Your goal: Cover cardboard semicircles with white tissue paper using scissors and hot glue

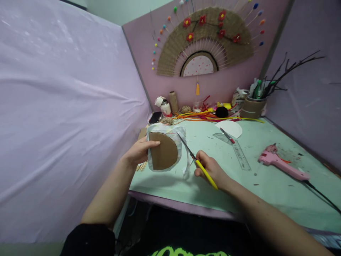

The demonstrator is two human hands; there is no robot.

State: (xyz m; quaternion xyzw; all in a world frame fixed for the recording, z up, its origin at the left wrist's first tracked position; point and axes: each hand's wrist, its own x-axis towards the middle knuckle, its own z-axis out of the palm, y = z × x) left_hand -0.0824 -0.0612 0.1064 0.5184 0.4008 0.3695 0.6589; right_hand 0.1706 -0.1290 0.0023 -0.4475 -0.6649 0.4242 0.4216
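Note:
My left hand [140, 149] grips the left, straight side of a half-round piece of cardboard [166, 154], its thumb lying over the front. Behind the cardboard lies a pale fabric sheet [182, 132] that sticks out past the curved edge. In my right hand [209, 169] is a pair of scissors with yellow handles [206, 175]. Their blades point up and left, the tip at the fabric's upper right part. A loose trimmed strip [188, 167] hangs below the blades at the right edge. How far the blades are apart is hard to make out.
A pink glue gun [283, 165] with a black cord lies at the right. Nearby are a clear ruler [242, 155], a red-and-black pen [227, 135] and a white paper half-round [231, 128]. Coloured pipe cleaners [191, 116] line the back, below a decorated fan [170, 49].

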